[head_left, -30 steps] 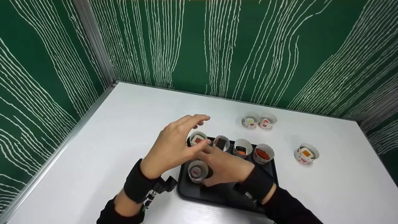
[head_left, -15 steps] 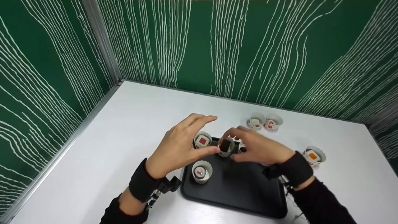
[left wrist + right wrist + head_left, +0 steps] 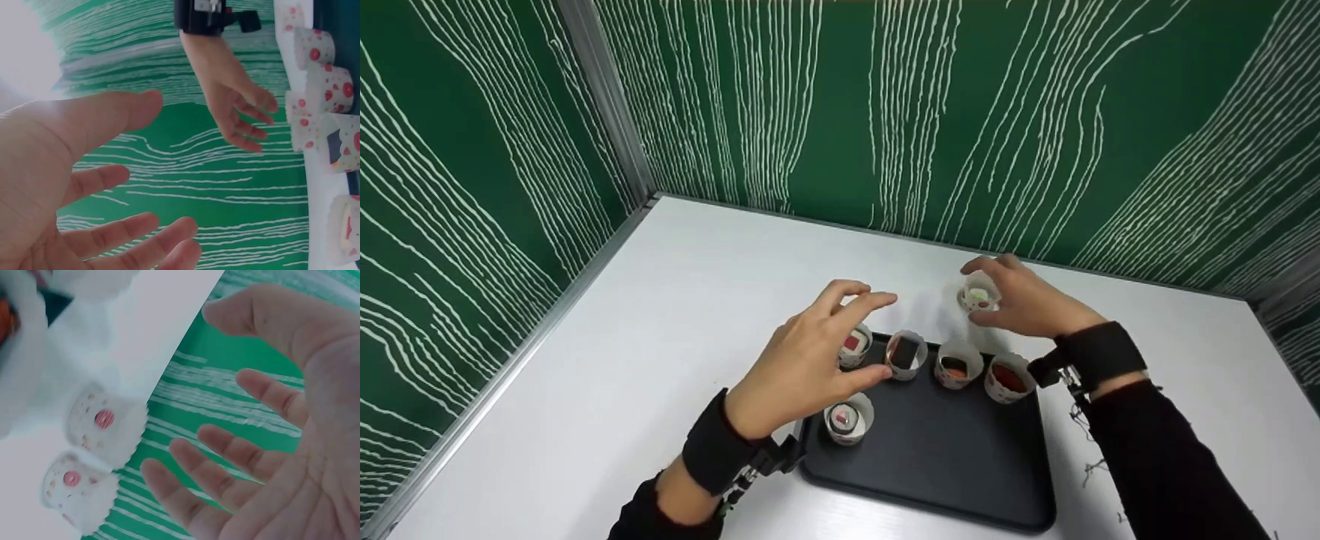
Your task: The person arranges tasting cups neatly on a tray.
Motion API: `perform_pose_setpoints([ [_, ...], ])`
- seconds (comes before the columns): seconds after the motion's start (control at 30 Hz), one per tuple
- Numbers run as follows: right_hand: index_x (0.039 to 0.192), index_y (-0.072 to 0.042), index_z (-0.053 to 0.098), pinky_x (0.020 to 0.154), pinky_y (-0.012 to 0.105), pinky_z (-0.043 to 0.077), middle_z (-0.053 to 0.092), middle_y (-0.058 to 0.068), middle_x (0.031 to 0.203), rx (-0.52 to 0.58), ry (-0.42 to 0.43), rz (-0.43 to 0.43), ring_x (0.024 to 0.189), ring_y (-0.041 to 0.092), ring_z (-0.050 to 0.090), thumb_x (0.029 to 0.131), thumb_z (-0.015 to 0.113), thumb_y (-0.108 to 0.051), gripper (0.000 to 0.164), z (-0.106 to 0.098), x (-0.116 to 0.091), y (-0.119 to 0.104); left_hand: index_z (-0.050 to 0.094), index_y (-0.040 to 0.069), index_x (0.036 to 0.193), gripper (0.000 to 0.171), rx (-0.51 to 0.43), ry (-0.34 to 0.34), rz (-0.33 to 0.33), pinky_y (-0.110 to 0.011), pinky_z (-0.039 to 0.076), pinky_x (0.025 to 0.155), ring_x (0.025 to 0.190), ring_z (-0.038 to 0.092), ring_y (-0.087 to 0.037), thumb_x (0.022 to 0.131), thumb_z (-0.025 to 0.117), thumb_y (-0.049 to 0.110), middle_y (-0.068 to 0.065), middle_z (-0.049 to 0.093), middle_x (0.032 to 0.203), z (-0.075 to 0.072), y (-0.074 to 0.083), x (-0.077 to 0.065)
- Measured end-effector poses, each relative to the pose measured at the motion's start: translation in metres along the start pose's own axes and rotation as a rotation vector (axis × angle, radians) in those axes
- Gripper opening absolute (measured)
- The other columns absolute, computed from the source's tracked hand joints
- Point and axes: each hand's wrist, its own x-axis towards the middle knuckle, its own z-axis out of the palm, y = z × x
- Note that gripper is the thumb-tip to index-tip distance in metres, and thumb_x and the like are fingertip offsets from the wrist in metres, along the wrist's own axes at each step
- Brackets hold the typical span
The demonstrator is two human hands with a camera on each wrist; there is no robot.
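My right hand hovers with loosely bent fingers over two paper cups at the back of the table; its fingers partly cover them in the head view. In the right wrist view both cups stand apart from the fingertips, and the palm holds nothing. My left hand hangs above the left edge of a black tray, fingers spread and nothing between them. Along the tray's far edge stand several cups with sushi-like pieces, including a dark-topped piece. One more cup sits nearer, at the tray's left.
A cup with red filling stands at the tray's far right corner. Green walls with white lines enclose the white table. The right forearm and wristband hide part of the table's right side.
My right hand has moved from the tray's left-hand cups rightward and away, to the two cups at the back. The left hand has stayed near the same place, fingers spread.
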Motion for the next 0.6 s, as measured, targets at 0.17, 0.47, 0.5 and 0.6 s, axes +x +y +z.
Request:
perform_pose_setpoints([
  [0.17, 0.154, -0.008, 0.045, 0.099, 0.063, 0.051, 0.037, 0.039, 0.152, 0.013, -0.04, 0.086, 0.13, 0.053, 0.053, 0.097, 0.078, -0.023, 0.068, -0.003, 0.015, 0.018, 0.055, 0.027, 0.155, 0.072, -0.005, -0.024, -0.001, -0.034, 0.058, 0.076, 0.09, 0.066, -0.015, 0.091, 0.087, 0.037, -0.005, 0.054, 0.152, 0.004, 0.0, 0.001],
  [0.47, 0.149, -0.005, 0.051, 0.103, 0.069, 0.048, 0.045, 0.042, 0.147, -0.051, -0.082, 0.114, 0.134, 0.056, 0.045, 0.092, 0.077, -0.017, 0.064, 0.006, 0.041, 0.034, 0.056, 0.026, 0.155, 0.068, -0.013, -0.063, -0.003, -0.035, 0.057, 0.078, 0.087, 0.066, -0.016, 0.093, 0.085, 0.035, -0.003, 0.055, 0.15, 0.009, -0.003, 0.003],
  [0.5, 0.148, -0.004, 0.052, 0.104, 0.069, 0.047, 0.049, 0.041, 0.145, -0.058, -0.083, 0.114, 0.136, 0.057, 0.043, 0.091, 0.076, -0.016, 0.063, 0.008, 0.043, 0.035, 0.056, 0.026, 0.155, 0.068, -0.015, -0.065, -0.001, -0.034, 0.057, 0.078, 0.086, 0.066, -0.016, 0.093, 0.085, 0.034, -0.003, 0.055, 0.15, 0.009, -0.004, 0.003],
  [0.6, 0.146, -0.003, 0.053, 0.103, 0.068, 0.047, 0.059, 0.036, 0.136, -0.074, -0.096, 0.125, 0.136, 0.056, 0.042, 0.088, 0.075, -0.015, 0.063, 0.013, 0.05, 0.037, 0.056, 0.026, 0.154, 0.068, -0.016, -0.067, 0.007, -0.033, 0.057, 0.078, 0.086, 0.065, -0.016, 0.093, 0.085, 0.034, -0.002, 0.056, 0.149, 0.01, -0.004, 0.004],
])
